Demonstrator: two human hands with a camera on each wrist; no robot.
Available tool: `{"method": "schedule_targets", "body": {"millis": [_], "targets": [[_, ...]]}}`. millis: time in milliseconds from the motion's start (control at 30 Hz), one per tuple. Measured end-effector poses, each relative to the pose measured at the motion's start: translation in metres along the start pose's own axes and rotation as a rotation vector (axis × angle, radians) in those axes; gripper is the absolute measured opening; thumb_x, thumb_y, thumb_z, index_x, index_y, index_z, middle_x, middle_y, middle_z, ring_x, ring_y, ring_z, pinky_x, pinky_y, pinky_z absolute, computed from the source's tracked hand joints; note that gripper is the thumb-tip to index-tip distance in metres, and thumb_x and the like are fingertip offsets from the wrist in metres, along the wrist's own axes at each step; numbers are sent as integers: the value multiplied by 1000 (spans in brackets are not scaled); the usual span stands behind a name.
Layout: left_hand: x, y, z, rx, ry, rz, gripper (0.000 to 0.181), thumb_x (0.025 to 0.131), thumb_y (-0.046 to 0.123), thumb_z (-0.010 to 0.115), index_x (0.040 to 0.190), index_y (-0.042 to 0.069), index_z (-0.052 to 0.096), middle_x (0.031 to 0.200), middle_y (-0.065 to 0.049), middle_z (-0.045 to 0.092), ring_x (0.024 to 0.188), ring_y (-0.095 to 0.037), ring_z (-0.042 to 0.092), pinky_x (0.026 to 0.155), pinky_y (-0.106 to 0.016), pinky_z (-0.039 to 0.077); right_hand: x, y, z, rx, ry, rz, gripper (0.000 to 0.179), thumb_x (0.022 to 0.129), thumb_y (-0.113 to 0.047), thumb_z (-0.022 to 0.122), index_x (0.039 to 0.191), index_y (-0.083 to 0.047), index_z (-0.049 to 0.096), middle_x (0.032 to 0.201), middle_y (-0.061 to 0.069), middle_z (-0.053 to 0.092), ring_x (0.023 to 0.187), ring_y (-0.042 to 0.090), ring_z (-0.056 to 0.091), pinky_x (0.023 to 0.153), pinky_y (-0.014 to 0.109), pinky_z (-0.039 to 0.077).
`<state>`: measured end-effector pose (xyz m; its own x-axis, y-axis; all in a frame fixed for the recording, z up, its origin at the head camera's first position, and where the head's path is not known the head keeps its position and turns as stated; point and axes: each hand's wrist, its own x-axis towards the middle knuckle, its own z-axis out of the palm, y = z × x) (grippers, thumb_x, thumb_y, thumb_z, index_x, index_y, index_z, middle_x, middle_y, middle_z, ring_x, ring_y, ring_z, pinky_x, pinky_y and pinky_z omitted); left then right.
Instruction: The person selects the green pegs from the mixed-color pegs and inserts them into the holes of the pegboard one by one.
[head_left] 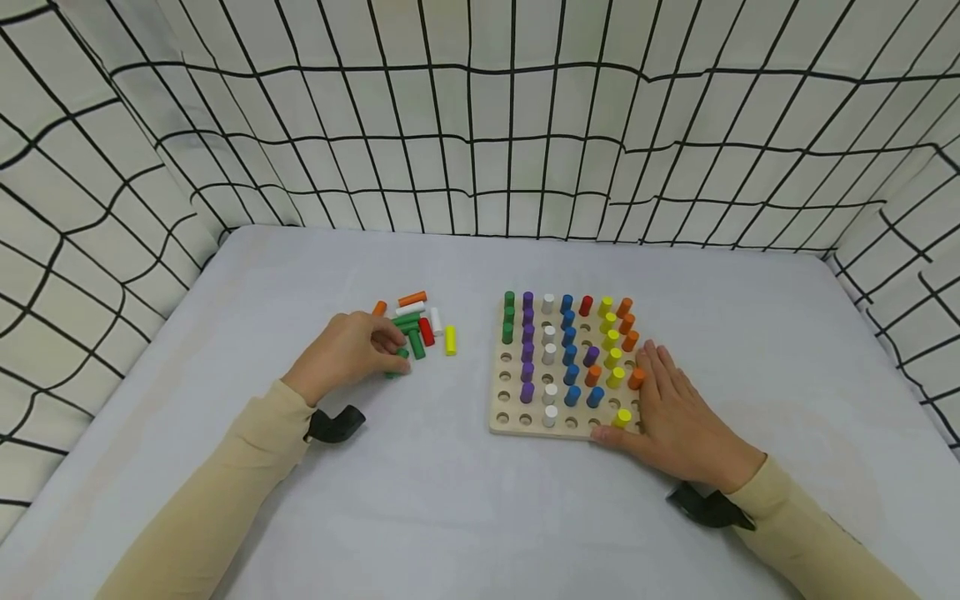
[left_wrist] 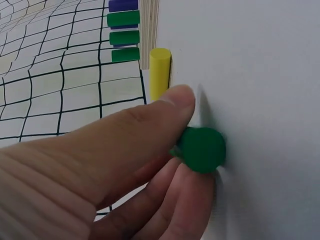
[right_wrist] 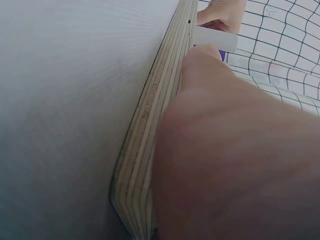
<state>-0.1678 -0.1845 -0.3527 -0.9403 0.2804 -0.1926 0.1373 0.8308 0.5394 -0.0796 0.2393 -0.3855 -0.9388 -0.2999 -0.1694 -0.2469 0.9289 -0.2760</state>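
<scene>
My left hand (head_left: pixel 351 350) pinches a green peg (left_wrist: pixel 204 150) between thumb and fingertips, close over the white tabletop; in the left wrist view its round end faces the camera. Beside this hand lies a loose pile with green pegs (head_left: pixel 417 343), a red peg (head_left: pixel 426 332), white pegs (head_left: pixel 437 322) and orange pegs (head_left: pixel 412 298). My right hand (head_left: pixel 682 425) rests along the right side of the wooden pegboard (head_left: pixel 514 407), fingers straight and thumb at its front edge. Upright in the board stand columns of green, purple, white, blue and yellow pegs, with orange ones at the right.
A loose yellow peg (head_left: pixel 450 340) lies between the pile and the board. Black wire grid panels (head_left: pixel 491 137) with white behind them enclose the table (head_left: pixel 420 517) at the back and sides. Dark straps (head_left: pixel 335 424) sit at both wrists.
</scene>
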Motion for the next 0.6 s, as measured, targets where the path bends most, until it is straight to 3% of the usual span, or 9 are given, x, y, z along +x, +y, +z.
{"method": "schedule_targets", "body": {"millis": [333, 600], "targets": [[-4, -3, -3, 30, -40, 105, 39, 81, 24, 89, 114, 10, 76, 95, 0, 76, 88, -13, 68, 84, -31, 56, 0, -1, 0, 3, -6, 8, 129, 88, -84, 52, 161, 11, 2, 171, 32, -1, 159, 53, 3, 127, 71, 16], [-4, -4, -6, 14, -67, 120, 35, 82, 18, 89, 112, 6, 75, 96, -4, 76, 88, -13, 68, 85, -32, 58, 0, -1, 0, 8, -10, 15, 130, 87, -84, 52, 161, 10, 3, 172, 31, -2, 160, 53, 3, 127, 71, 16]]}}
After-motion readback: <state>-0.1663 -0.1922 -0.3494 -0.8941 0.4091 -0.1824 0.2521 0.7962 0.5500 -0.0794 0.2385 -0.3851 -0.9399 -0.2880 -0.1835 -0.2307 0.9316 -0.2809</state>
